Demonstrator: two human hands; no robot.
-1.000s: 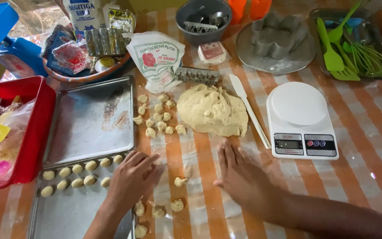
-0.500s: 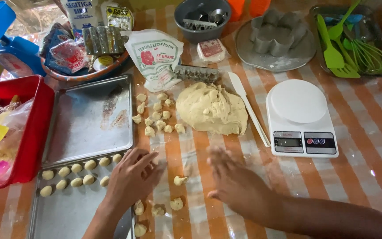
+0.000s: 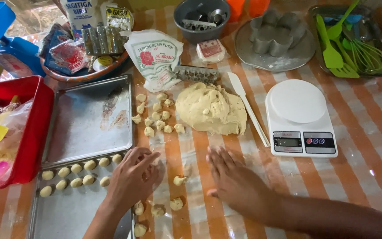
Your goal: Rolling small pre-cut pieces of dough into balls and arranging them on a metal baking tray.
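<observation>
Dough pieces (image 3: pixel 158 117) lie on the striped worktop (image 3: pixel 368 132) beyond both hands' open, empty fingers; left hand (image 3: pixel 133 177), right hand (image 3: pixel 235 183) flat. White flour packet (image 3: pixel 153 59) sits farther beyond.

Seen from above: left hand (image 3: pixel 134 177) curled at the edge of a baking tray (image 3: pixel 67 212) holding two rows of small dough balls (image 3: pixel 76 175). Right hand (image 3: pixel 233 181) flat, palm down, on the striped bench (image 3: pixel 368 146). Beyond, a large dough mound (image 3: pixel 212 109), scattered dough pieces (image 3: pixel 158 115), a white kitchen scale (image 3: pixel 300 117).
</observation>
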